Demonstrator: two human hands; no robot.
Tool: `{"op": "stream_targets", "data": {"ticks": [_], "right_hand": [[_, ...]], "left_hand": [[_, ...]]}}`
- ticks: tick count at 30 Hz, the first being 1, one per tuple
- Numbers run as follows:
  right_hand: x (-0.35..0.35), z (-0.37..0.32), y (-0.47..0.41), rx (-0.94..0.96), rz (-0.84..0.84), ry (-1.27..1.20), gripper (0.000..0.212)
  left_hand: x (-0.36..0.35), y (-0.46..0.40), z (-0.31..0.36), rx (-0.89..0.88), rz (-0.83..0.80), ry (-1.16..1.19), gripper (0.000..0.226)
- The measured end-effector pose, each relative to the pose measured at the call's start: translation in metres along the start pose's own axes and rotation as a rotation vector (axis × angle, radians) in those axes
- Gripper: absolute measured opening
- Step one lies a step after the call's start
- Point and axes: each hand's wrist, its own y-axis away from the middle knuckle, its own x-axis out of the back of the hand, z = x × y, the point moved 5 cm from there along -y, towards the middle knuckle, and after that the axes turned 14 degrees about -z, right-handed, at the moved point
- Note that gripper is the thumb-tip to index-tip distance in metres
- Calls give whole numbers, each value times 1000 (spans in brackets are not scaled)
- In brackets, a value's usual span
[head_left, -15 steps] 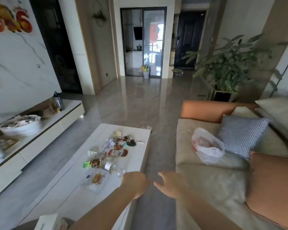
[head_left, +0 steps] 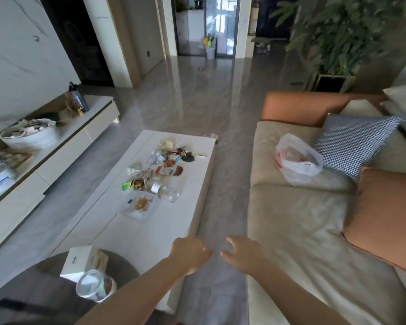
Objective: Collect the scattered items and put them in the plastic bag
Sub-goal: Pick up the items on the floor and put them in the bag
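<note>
Head view: both hands hover over the floor gap between table [head_left: 117,235] and sofa [head_left: 298,219], holding nothing. The left hand [head_left: 189,254] and right hand [head_left: 243,254] have loosely spread fingers. The scattered items [head_left: 159,174] lie mid-table. The bag [head_left: 297,159] sits on the sofa beside a checked cushion [head_left: 354,141].

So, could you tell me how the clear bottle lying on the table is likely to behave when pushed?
The bottle lies on its side on the smooth table, so it will probably roll. It looks empty, likely light. Clear walls may be slippery.
</note>
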Motion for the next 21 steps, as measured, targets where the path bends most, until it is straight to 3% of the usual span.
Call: {"op": "stream_targets", "data": {"ticks": [8,13,21], "right_hand": [[-31,6,-10,-20,-107,15,58],[-39,5,-32,-46,-161,14,57],[-30,-7,-80,-125,-237,-52,59]], "left_hand": [[-28,-6,-4,12,-96,124,56],[-24,-26,-9,11,-160,104,40],[-16,-76,-44,-9,-267,182,40]]}}
